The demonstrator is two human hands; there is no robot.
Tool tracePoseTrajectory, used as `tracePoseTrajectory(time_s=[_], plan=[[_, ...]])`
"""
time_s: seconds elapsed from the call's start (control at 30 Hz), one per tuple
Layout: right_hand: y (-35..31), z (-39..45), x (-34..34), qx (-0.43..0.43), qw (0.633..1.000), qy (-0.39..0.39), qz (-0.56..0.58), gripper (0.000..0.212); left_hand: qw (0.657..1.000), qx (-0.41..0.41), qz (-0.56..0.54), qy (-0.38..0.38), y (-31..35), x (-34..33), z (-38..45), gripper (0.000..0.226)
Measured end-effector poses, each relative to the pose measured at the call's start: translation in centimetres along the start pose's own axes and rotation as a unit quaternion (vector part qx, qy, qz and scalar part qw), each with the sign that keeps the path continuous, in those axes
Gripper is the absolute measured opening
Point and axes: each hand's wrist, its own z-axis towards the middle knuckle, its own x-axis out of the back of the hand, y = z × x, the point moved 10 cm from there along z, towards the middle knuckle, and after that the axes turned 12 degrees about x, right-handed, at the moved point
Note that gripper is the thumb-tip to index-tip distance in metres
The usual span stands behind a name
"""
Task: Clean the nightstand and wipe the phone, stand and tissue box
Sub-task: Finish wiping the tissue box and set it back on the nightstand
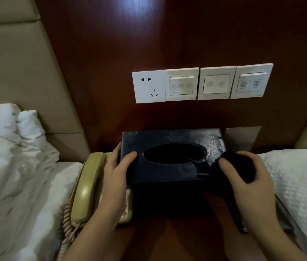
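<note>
Wiping of the tissue box (169, 147) is the step in hand. The dark box sits tilted toward the camera, seemingly lifted off the nightstand surface (148, 240), right of the beige phone (86, 187) and below the row of wall switches (201, 83). The left hand (115, 178) has its grip closed on the box's left end, thumb on top and fingers round the side, steadying it. The right hand (246, 183) has its grip closed around a bunched dark cloth (241, 166), pressed against the right end of the box top, just beside the oval opening. Judging by this, the top face is being rubbed. The next move likely calls for drawing the cloth leftward across the top while the left hand holds firm, then turning the box to reach its sides. The phone looks untouched as yet.
</note>
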Motion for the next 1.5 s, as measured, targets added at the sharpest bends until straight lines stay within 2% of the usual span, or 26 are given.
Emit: tracePoseTrajectory(time_s=[0.13, 0.3, 0.63, 0.8, 0.87, 0.97, 1.03, 1.1, 1.13, 1.2, 1.27, 1.3, 1.37, 1.43, 1.5], plan=[[1.2, 2.9, -1.3, 0.01, 1.0, -0.017, -0.017, 0.031, 1.0, 0.011, 0.008, 0.001, 0.3, -1.3, 2.9, 0.039], [2.1, 5.3, -2.3, 0.014, 0.998, -0.026, -0.061, 0.04, 0.999, 0.032, 0.016, 0.005, 0.5, -2.4, 5.4, 0.034], [2.7, 6.7, -1.9, -0.024, 0.992, -0.045, -0.112, 0.046, 0.991, 0.123, 0.036, -0.033, -1.0, -2.9, 5.7, 0.029], [2.4, 7.0, -2.1, -0.019, 0.985, -0.067, -0.16, 0.046, 0.987, 0.142, 0.067, -0.025, -1.0, -3.3, 6.3, 0.044], [1.9, 6.8, -2.3, -0.006, 0.984, -0.072, -0.161, 0.044, 0.985, 0.133, 0.103, -0.029, -0.5, -3.5, 6.1, 0.043], [0.0, 6.1, -2.3, 0.055, 0.979, -0.058, -0.188, 0.041, 0.984, 0.074, 0.165, 0.012, 0.8, -2.7, 5.1, 0.048], [-2.1, 5.1, -1.8, 0.098, 0.982, -0.034, -0.16, 0.039, 0.969, -0.04, 0.227, 0.093, 3.2, -1.7, 2.6, 0.056], [-3.7, 3.3, -1.6, 0.104, 0.989, -0.036, -0.097, 0.038, 0.956, -0.168, 0.208, 0.125, 5.2, -1.6, -1.9, 0.042], [-4.4, 2.1, -1.8, 0.094, 0.993, -0.047, -0.061, 0.038, 0.959, -0.193, 0.184, 0.101, 5.0, -2.0, -3.8, 0.033], [-5.0, -0.7, -2.3, 0.064, 0.995, -0.075, -0.016, 0.038, 0.98, -0.141, 0.138, -0.018, 2.7, -4.4, -7.7, 0.028], [-4.7, -3.9, -2.7, 0.024, 0.995, -0.092, 0.003, 0.035, 0.987, -0.009, 0.088, -0.135, -1.3, -7.2, -11.1, 0.043], [-4.1, -5.8, -2.9, -0.009, 0.995, -0.102, 0.022, 0.033, 0.984, 0.042, 0.073, -0.158, -3.2, -8.0, -12.6, 0.045], [-2.5, -10.1, -3.0, -0.096, 0.984, -0.128, 0.076, 0.028, 0.983, 0.069, 0.078, -0.149, -5.9, -8.1, -14.9, 0.031], [-1.9, -14.0, -2.6, -0.146, 0.971, -0.165, 0.091, 0.028, 0.989, 0.062, 0.101, -0.085, -7.3, -6.6, -16.5, 0.016], [-1.7, -17.0, -1.5, -0.164, 0.963, -0.189, 0.097, 0.039, 0.989, 0.041, 0.13, -0.05, -8.1, -5.6, -18.0, 0.023]])
